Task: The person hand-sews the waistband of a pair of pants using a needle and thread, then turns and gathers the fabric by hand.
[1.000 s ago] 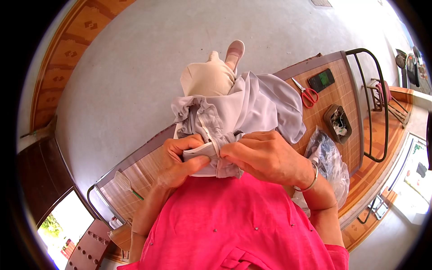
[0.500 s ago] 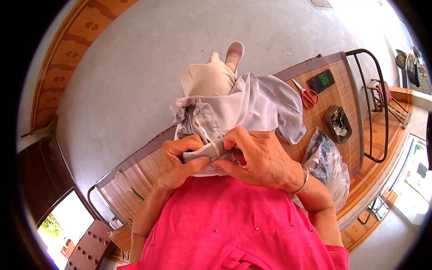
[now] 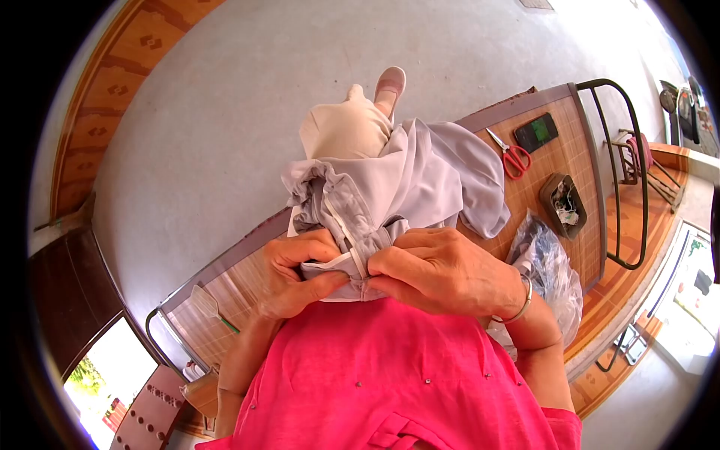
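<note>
A light grey garment [image 3: 427, 169] lies across my lap, its gathered waistband edge bunched near my body. My left hand [image 3: 300, 274] pinches the pale-trimmed edge between thumb and fingers. Just to the right, my right hand [image 3: 450, 271] is closed on the same edge, thumb and forefinger pressed together at a seam. Whether a needle or thread is between those fingertips is too small to tell. A bracelet circles my right wrist.
The mat-topped bed [image 3: 570, 135] holds red-handled scissors [image 3: 516, 160], a phone [image 3: 535, 133], a small open box [image 3: 563, 206] and a clear plastic bag [image 3: 551, 285]. A fly swatter [image 3: 206, 303] lies on the left. A metal rail [image 3: 643, 180] rises at the right end.
My right hand first lifted its fingers and turned at the seam, then came back down to a pinch there. The garment's edge shifted slightly; my left hand kept its grip.
</note>
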The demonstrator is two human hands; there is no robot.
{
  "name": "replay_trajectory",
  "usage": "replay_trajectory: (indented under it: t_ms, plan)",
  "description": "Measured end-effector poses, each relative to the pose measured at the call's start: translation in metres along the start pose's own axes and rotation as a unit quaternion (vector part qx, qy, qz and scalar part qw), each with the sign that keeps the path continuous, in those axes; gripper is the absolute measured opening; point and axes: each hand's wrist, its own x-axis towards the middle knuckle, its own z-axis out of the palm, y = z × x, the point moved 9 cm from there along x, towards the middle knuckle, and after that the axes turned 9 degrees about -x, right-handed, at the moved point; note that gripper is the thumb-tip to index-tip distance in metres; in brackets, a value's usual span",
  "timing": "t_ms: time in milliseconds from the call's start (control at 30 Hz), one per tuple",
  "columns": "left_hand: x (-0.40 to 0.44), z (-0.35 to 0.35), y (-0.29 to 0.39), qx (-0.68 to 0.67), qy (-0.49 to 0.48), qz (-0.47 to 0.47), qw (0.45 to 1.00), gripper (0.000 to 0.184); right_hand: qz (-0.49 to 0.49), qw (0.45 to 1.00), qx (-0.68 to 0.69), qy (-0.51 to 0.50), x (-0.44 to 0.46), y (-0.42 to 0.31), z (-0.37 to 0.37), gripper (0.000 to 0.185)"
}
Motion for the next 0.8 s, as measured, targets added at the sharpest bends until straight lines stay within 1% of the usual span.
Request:
replay_trajectory:
  t_ms: [100,167,367,667,800]
  plan:
    - [0.001,0.003,0.001,0.002,-0.017,0.005,1.0,0.013,-0.031,0.999,0.029,-0.009,0.0,-0.005,-0.002,0.017]
    - [0.002,0.005,0.003,0.007,-0.029,0.003,1.0,0.014,-0.056,0.997,0.05,-0.004,-0.002,-0.007,-0.003,0.02]
    - [0.003,0.002,0.001,-0.01,-0.03,-0.005,1.0,0.016,-0.049,0.994,0.098,0.011,-0.007,0.0,-0.008,0.034]
    - [0.004,0.002,-0.001,-0.033,-0.022,-0.022,0.999,0.015,-0.047,0.994,0.093,0.029,-0.009,0.005,-0.005,0.038]
    - [0.004,0.002,-0.002,-0.041,-0.018,-0.023,0.999,0.015,-0.047,0.995,0.085,0.016,-0.009,0.006,-0.004,0.04]
